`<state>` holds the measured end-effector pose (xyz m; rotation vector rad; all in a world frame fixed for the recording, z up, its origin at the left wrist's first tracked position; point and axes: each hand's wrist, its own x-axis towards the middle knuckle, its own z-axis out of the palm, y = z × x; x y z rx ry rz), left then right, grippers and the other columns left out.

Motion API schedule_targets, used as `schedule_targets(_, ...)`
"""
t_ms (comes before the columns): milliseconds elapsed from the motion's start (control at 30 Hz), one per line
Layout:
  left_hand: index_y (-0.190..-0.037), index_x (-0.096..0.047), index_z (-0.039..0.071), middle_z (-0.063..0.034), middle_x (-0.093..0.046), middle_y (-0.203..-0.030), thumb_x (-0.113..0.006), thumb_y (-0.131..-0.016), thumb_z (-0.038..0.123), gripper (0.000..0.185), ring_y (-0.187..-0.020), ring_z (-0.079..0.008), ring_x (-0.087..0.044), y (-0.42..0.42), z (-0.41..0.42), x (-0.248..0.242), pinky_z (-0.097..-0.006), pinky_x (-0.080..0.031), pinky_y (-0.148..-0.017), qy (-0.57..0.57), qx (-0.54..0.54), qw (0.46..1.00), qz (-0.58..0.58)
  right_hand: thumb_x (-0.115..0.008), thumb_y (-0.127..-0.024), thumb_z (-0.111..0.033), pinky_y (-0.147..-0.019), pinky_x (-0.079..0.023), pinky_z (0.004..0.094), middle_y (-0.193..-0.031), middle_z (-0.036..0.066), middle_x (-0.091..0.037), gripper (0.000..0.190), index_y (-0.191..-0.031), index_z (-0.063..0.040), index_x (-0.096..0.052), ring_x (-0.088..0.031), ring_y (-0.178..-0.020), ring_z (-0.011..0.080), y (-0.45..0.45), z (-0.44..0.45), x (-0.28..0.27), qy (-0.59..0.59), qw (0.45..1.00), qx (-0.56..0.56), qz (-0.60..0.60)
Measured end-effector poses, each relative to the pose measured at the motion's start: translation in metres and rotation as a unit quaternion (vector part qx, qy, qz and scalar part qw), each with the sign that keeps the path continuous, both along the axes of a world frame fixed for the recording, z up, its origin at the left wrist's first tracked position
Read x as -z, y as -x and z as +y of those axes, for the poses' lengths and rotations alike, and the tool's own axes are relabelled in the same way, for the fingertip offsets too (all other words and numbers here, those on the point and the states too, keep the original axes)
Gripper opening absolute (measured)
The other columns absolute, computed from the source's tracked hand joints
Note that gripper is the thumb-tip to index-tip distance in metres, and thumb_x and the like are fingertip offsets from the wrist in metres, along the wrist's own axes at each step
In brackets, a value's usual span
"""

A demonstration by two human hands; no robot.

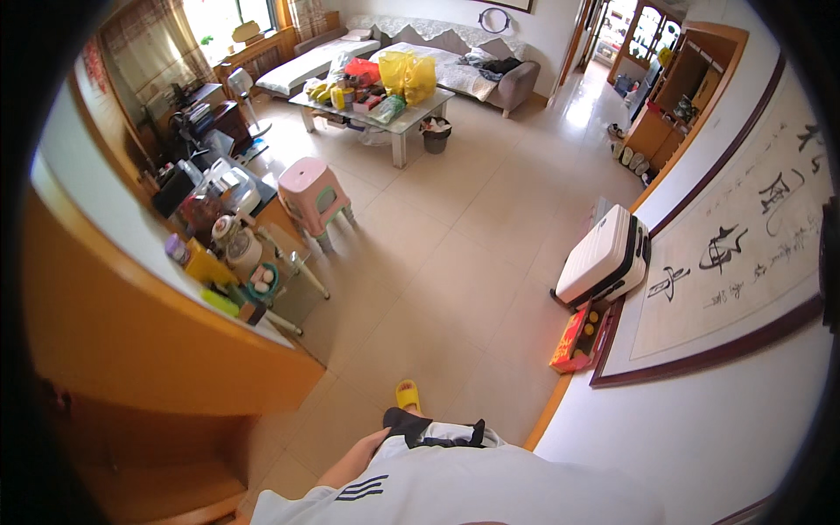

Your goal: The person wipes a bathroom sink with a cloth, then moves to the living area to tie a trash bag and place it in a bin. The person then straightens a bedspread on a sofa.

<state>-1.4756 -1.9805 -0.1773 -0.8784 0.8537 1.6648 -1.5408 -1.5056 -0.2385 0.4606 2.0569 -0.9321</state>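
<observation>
My left forearm (357,459) reaches down from a white sleeve beside my body. Dark cloth (405,423) covers its far end, so the fingers of my left hand cannot be made out. Black and white cloth (453,433) shows at the front of my waist, below the white shirt (459,482). My right hand is out of view. One foot in a yellow slide sandal (407,395) stands on the tiled floor (420,289) before me. To the right of the floor, a white hard-shell suitcase (600,259) stands against the wall, with an open red box (572,338) of yellow fruit beside it.
A pink plastic stool (314,193) stands left of the walkway, near a glass stand with a bowl of eggs (262,279). Farther off are a bag-laden coffee table (426,105), a waste bin (436,138) and a sofa (515,88). A wooden partition (197,367) borders the near left.
</observation>
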Motion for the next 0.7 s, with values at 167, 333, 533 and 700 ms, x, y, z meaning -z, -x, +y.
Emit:
schedule_targets(167, -0.131, -0.047, 0.003, -0.0153, -0.059, -0.125, -0.036, -0.097, 0.052, 0.061, -0.109, -0.029, -0.059, 0.245, -0.015, -0.047, -0.0421, -0.046, -0.095, -0.087, -0.284, 0.945, 0.137, -0.066, -0.079, -0.041, -0.081, -0.049, 0.0411, -0.095, 0.016, -0.065, 0.043, -0.1, -0.004, -0.066, -0.063, -0.093, 0.0314, 0.093, -0.017, -0.034, -0.006, 0.996, 0.081, 0.03)
schedule_targets(333, -0.132, -0.048, 0.006, -0.0111, -0.055, -0.132, -0.037, -0.099, 0.046, 0.052, -0.115, -0.0254, -0.056, 0.465, -0.002, -0.142, -0.0405, -0.043, -0.097, -0.042, -0.231, 0.915, 0.329, -0.066, -0.079, -0.041, -0.078, -0.05, 0.0412, -0.091, 0.015, -0.065, 0.042, -0.097, -0.003, -0.067, -0.063, -0.089, 0.0307, 0.131, 0.012, -0.03, -0.02, 0.993, 0.109, -0.049)
schedule_targets(533, -0.12, -0.056, 0.008, -0.0079, -0.065, -0.116, -0.048, -0.096, 0.035, 0.037, -0.096, -0.0186, -0.063, 0.601, 0.003, -0.121, -0.0339, -0.049, -0.083, 0.084, -0.027, 0.93, 0.356, -0.067, -0.078, -0.041, -0.075, -0.05, 0.0413, -0.085, 0.014, -0.066, 0.041, -0.092, -0.003, -0.067, -0.064, -0.084, 0.0299, 0.241, 0.062, 0.02, 0.122, 0.961, -0.135, 0.209)
schedule_targets(700, -0.104, -0.064, 0.008, -0.006, -0.066, -0.1, -0.056, -0.09, 0.033, 0.03, -0.083, -0.017, -0.061, 0.642, -0.002, 0.006, -0.0328, -0.049, -0.066, 0.319, 0.228, 0.89, 0.232, -0.054, -0.083, -0.03, -0.073, -0.051, 0.044, -0.089, 0.017, -0.069, 0.032, -0.097, -0.006, -0.068, -0.066, -0.081, 0.0332, 0.539, 0.067, 0.068, -0.201, 0.96, -0.187, 0.057)
